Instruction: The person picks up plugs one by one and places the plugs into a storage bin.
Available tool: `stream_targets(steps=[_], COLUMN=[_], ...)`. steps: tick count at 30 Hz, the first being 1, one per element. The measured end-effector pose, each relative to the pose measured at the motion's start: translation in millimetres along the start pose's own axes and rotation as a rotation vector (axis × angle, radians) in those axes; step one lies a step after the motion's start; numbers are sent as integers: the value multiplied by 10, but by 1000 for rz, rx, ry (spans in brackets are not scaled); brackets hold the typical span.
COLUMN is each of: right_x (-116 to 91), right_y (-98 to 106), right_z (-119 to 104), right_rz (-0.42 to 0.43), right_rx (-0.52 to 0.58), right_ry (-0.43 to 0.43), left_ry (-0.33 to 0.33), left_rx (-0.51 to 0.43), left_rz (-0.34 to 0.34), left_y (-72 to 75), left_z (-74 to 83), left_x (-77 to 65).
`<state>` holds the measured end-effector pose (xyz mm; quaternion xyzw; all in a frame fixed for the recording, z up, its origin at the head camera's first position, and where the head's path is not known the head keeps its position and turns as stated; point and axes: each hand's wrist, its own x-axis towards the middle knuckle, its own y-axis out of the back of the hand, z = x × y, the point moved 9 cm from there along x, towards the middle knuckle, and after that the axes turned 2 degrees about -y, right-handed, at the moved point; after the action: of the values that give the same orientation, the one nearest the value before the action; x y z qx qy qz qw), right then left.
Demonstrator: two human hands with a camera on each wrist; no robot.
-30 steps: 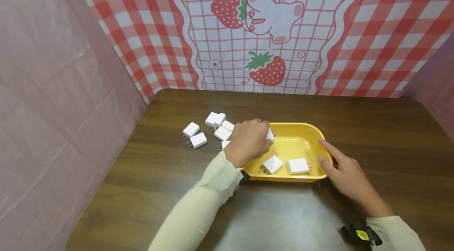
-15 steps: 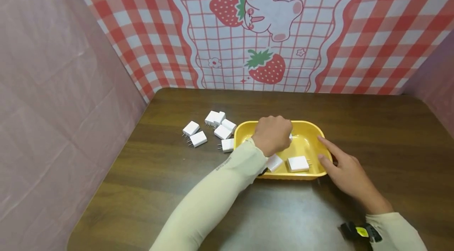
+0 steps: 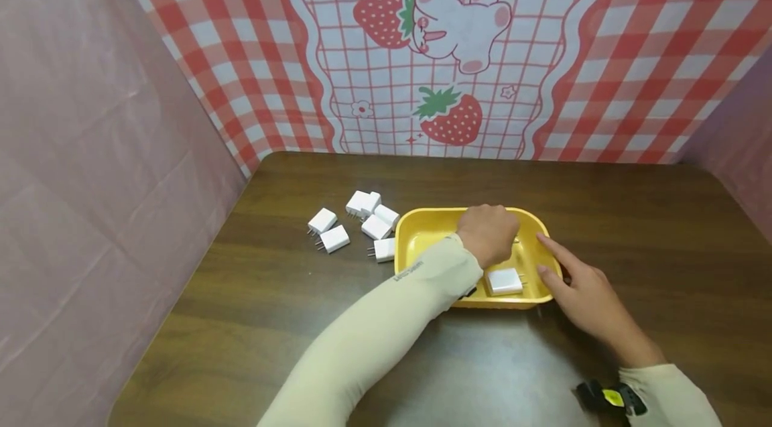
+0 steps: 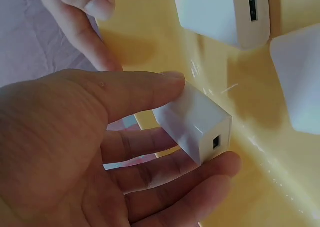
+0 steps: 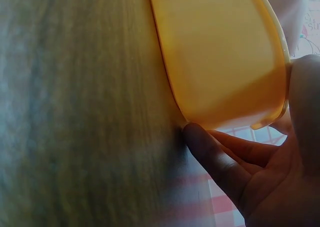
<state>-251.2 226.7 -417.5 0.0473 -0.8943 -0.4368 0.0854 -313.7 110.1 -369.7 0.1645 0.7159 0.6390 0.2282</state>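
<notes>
Over the yellow tray [image 3: 422,212], my left hand [image 3: 487,232] holds a white USB wall charger between thumb and fingers. In the left wrist view this charger [image 4: 192,119] shows its USB port past my fingertips; in the head view my hand hides it. A second charger [image 3: 504,281] lies flat in the tray, prongs to the right. At the tray's right end my right hand [image 3: 588,289] grips the rim, with thumb and index finger over it. The right wrist view shows other fingers [image 5: 215,157] along the tray's outer wall, low near the table.
Left of the tray several white chargers lie on the brown wooden table [image 3: 259,320]; one charger [image 3: 383,250] sits right at the tray's left rim, and another charger [image 3: 334,238] lies farther left. A red checked cloth [image 3: 241,78] hangs behind the table's back edge.
My left hand has moved right across the tray with the charger, now covering the charger that showed near the tray's middle. The right hand has stayed at the right end.
</notes>
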Motion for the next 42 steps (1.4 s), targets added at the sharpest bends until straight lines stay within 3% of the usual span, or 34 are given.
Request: stream_targets(steps=[11,23,31,42], right_x=[4,-8,-18,-27], right_y=[-3,10,-1,22], right_z=[12,-16,22,-19], right_rz=[-16,10,-45,-3], right_rx=[5,15,23,17], right_ry=[-4,9,-44,-10], left_ry=[-13,-41,-38,-19], left_rx=[-5,-63,-20,-2], left_rz=[-27,-39,-45,-39], left_y=[10,2,6,80], left_z=[181,196,255,235], left_x=[33,47,38,-28])
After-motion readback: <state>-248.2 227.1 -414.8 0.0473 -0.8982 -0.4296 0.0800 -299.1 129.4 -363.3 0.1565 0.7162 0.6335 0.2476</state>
